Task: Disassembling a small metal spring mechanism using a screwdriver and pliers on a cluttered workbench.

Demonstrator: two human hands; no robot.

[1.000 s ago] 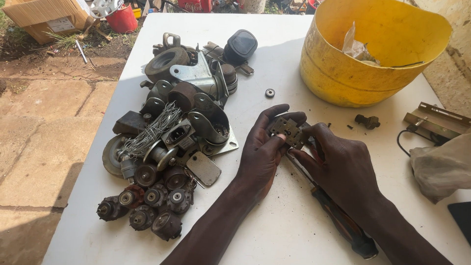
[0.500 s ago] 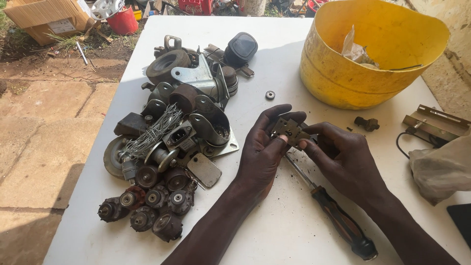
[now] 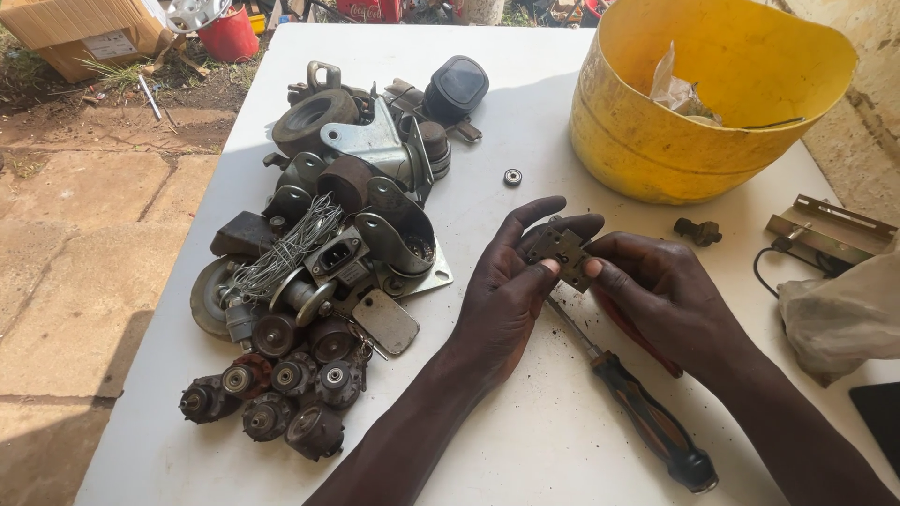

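Two hands (image 3: 506,290) (image 3: 661,295), one metal bracket (image 3: 561,253)

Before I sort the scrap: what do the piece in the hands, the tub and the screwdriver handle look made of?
Small plate, held by both hands: seemingly dull grey metal, flat with holes. Yellow tub: likely plastic, glossy, with a thin flexing rim. Screwdriver handle: probably moulded plastic or rubber, black with orange-brown stripes.

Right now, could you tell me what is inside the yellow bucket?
Inside the yellow bucket a crumpled clear plastic wrapper shows against the far wall, beside a thin dark wire-like line. The near wall covers the bottom, so anything lying there cannot be seen.
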